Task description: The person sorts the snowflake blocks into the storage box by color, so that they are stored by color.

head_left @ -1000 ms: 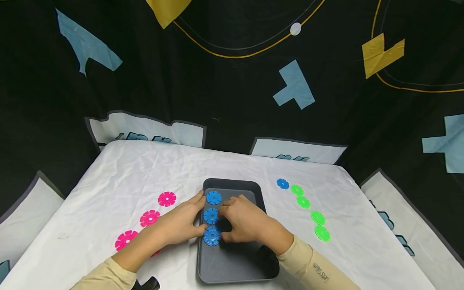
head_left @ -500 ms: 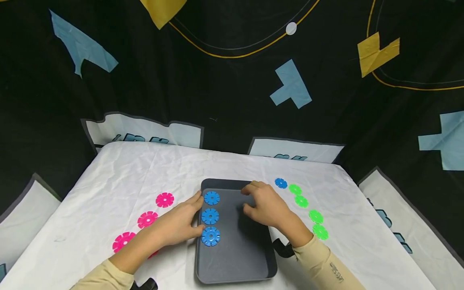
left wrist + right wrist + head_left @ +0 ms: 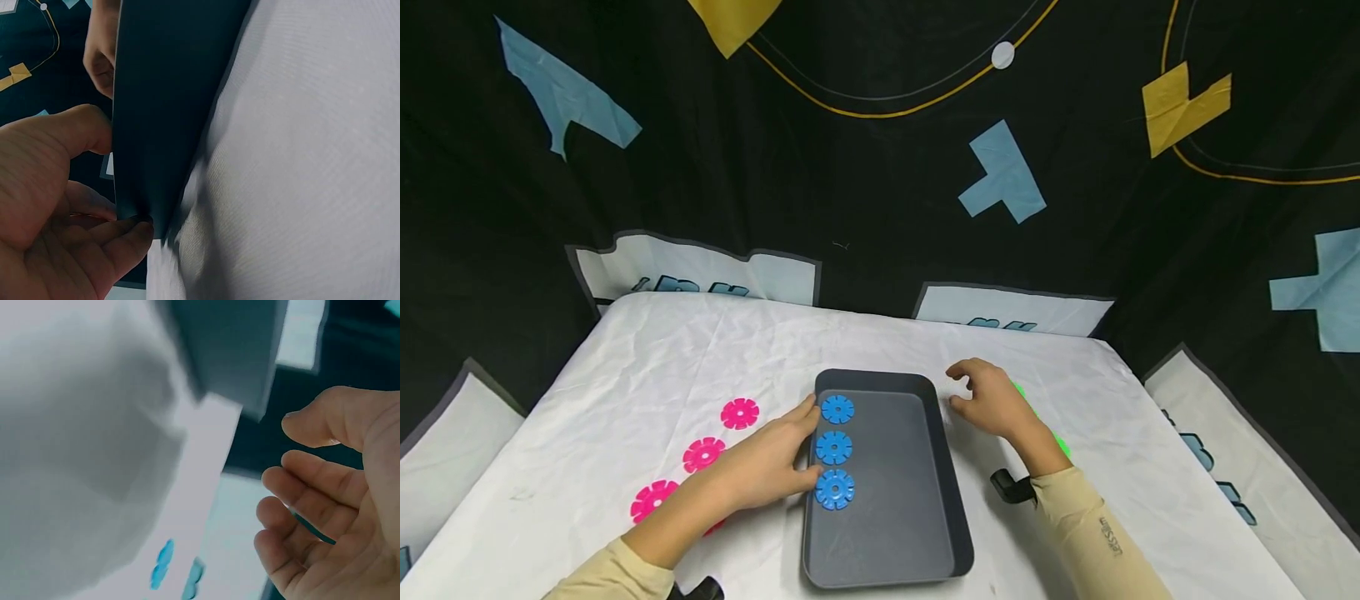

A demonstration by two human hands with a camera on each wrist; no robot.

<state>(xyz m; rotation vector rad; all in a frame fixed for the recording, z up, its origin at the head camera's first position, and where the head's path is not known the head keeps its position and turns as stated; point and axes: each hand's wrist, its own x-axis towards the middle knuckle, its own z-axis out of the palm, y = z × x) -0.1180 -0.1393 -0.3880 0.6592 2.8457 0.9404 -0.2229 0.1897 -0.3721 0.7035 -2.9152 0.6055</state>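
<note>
My left hand [image 3: 775, 458] rests at the left rim of a dark grey rectangular tray [image 3: 895, 500]. Thumb and fingertips touch the tray's wall in the left wrist view. Three blue notched discs [image 3: 834, 447] lie in a column along the tray's left side. Past the tray's right edge, my right hand [image 3: 992, 398] is over the white cloth, holding nothing, fingers loosely bent. It and its forearm cover most of the green notched discs [image 3: 1063, 447], which show only in slivers. A bright blue shape [image 3: 164, 562] on the cloth appears in the right wrist view.
Pink notched discs [image 3: 702, 454] lie on the white cloth [image 3: 647, 358] left of the tray, one mostly behind the left forearm. Behind the table hangs a black curtain [image 3: 865, 200] with blue and yellow patches. A black wrist device [image 3: 1011, 486] shows beneath the right wrist.
My right hand has left the lowest blue discs and moved right, across the tray and out past its right edge. The lone blue disc on the right is now hidden. The left hand stays put.
</note>
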